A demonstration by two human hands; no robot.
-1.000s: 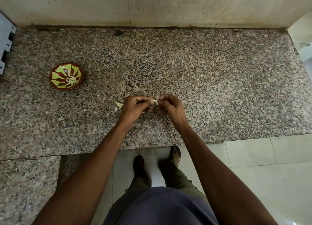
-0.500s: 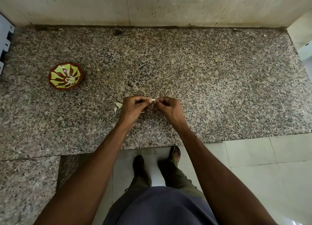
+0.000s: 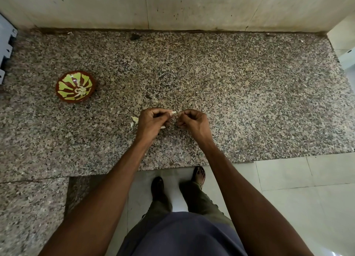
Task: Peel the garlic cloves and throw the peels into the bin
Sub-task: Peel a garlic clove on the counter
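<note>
Pinching a pale garlic clove (image 3: 173, 112) between thumb and curled fingers, the left hand (image 3: 151, 122) holds it just above the counter (image 3: 230, 86), the clove's pointed tip sticking out toward the right hand (image 3: 193, 122). That hand's grip is curled too, its fingertips (image 3: 180, 115) pressed together right at the clove's tip; whether they pinch a bit of skin is too small to tell. Both hands sit close together over the near-middle of the speckled granite. Peels (image 3: 134, 120) lie on the stone just left of the left hand, and one more pale scrap (image 3: 163, 127) shows under it. Well apart to the left stands a brown bowl (image 3: 75, 86) with green petal marks, holding a few pale cloves (image 3: 80, 91). Below the counter edge, two feet stand on a pale tiled floor (image 3: 307, 198).
</note>
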